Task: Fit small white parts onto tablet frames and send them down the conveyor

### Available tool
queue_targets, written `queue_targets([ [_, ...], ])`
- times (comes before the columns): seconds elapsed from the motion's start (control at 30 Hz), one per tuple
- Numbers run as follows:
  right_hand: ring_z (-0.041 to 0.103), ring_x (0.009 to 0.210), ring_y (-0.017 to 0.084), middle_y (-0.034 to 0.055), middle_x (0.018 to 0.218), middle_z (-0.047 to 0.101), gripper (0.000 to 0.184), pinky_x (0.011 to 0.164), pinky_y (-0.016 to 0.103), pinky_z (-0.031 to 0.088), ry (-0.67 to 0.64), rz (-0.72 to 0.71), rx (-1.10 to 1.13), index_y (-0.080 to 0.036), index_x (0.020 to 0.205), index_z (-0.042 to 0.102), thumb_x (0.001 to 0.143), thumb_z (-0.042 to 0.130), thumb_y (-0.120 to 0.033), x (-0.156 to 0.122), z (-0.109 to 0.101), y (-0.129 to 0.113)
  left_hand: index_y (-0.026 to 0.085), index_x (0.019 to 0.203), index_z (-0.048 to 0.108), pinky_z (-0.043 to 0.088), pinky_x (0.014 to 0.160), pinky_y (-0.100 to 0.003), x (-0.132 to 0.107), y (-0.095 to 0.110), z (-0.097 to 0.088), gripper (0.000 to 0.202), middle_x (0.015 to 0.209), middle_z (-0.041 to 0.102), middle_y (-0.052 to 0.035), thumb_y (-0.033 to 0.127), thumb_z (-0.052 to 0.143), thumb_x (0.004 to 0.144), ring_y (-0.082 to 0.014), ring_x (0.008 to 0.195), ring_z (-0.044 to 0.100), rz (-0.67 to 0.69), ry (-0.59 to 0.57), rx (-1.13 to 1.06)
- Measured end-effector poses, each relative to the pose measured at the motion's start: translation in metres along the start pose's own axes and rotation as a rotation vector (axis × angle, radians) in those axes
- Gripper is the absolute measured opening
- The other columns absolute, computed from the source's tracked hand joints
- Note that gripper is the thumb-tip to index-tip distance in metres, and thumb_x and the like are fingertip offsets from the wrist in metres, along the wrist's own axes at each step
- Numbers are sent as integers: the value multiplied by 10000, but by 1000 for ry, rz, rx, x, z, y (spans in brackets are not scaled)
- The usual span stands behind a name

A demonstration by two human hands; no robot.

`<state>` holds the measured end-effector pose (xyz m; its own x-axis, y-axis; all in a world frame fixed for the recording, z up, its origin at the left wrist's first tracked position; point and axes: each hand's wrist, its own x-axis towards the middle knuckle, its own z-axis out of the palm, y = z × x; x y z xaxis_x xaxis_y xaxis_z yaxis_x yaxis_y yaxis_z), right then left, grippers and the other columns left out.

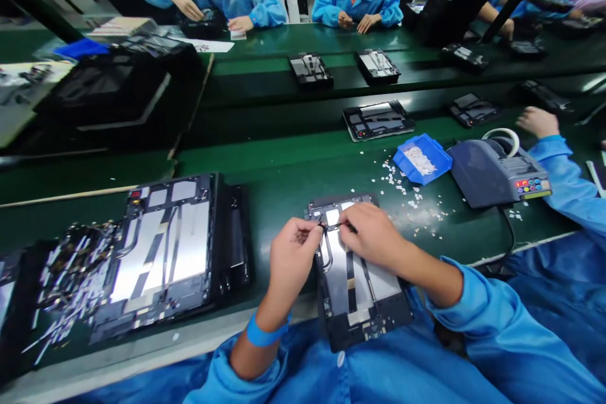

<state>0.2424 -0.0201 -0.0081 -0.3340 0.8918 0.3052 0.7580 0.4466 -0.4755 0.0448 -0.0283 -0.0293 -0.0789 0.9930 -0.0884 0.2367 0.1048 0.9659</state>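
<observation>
An open tablet, its silver battery and dark ribbon cables bare, leans on the bench's front edge in front of me. My left hand is over its upper left, thumb and forefinger pinching the end of a thin black cable. From the right, my right hand bends over the tablet's top, fingertips closed near that cable. What those fingertips hold is too small to make out. A blue band circles my left wrist.
Left stand stacked open tablets beside a pile of small cable parts. White scraps lie near a blue bin and a tape dispenser. More tablets rest beyond. A co-worker's arm reaches in at right; others sit opposite.
</observation>
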Motion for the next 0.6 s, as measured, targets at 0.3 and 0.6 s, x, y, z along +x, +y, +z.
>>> queue_targets([
  [0.3, 629, 779, 210, 57, 796, 714, 125, 772, 305, 436, -43, 63, -94, -206, 796, 642, 864, 594, -113, 10, 25, -18, 227, 844, 725, 566, 751, -296, -11, 9, 3, 82, 872, 802, -23, 273, 659, 861, -207, 832, 755, 184, 29, 209],
  [0.6, 535, 713, 186, 12, 705, 615, 184, 705, 285, 361, -112, 74, 47, -229, 673, 505, 767, 568, -83, 18, 21, -18, 248, 825, 728, 537, 691, -270, -11, 15, -4, 110, 849, 800, -9, 282, 640, 883, -198, 799, 745, 315, -22, 332],
])
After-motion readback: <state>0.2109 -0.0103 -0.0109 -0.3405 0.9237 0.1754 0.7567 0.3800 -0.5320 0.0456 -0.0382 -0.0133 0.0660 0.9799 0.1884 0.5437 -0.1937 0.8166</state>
